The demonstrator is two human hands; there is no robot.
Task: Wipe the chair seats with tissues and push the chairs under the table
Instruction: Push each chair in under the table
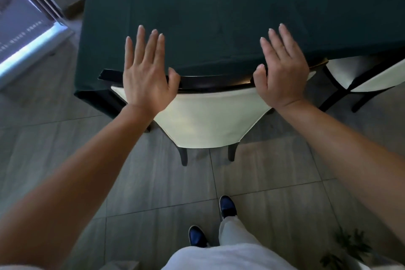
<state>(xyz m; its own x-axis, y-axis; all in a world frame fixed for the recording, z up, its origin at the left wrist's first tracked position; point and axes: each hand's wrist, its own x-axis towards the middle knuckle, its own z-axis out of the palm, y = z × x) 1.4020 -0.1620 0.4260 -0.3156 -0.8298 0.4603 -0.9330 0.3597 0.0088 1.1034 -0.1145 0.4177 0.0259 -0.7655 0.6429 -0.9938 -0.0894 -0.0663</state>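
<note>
A chair [208,120] with a cream backrest and a dark wooden top rail stands against the table [219,17], which is covered by a dark green cloth; the seat is hidden under the table. My left hand [146,72] lies flat on the left end of the top rail, fingers spread. My right hand [282,72] lies flat on the right end, fingers spread too. Neither hand holds anything. No tissue is in view.
A second cream chair [359,76] with dark legs stands at the right, partly under the table. A glass door with a bright frame [32,35] is at the left. Grey floor tiles, my two shoes [228,206] and a small plant [348,247] lie below.
</note>
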